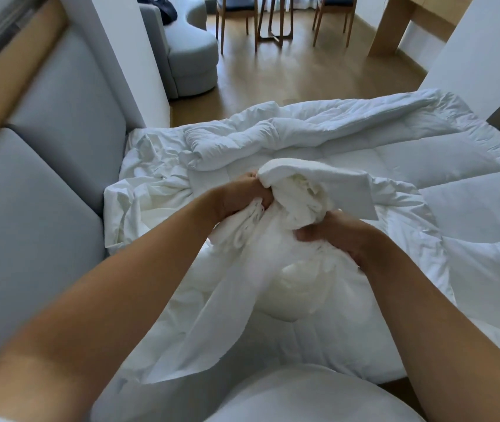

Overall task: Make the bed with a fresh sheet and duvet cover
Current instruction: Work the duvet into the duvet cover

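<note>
A white quilted duvet lies rumpled across the bed, folded over itself at the far side. A thin white duvet cover is bunched in front of me, with a corner of the duvet pushed inside it. My left hand is closed on the gathered cover at the left of that bunch. My right hand grips the cover and the stuffed corner from the right, slightly lower. A wrinkled white sheet shows at the bed's left side.
A grey padded headboard runs along the left. Beyond the bed are wooden floor, a grey curved sofa, a table with wooden chairs and a wooden desk. A white wall corner stands at the right.
</note>
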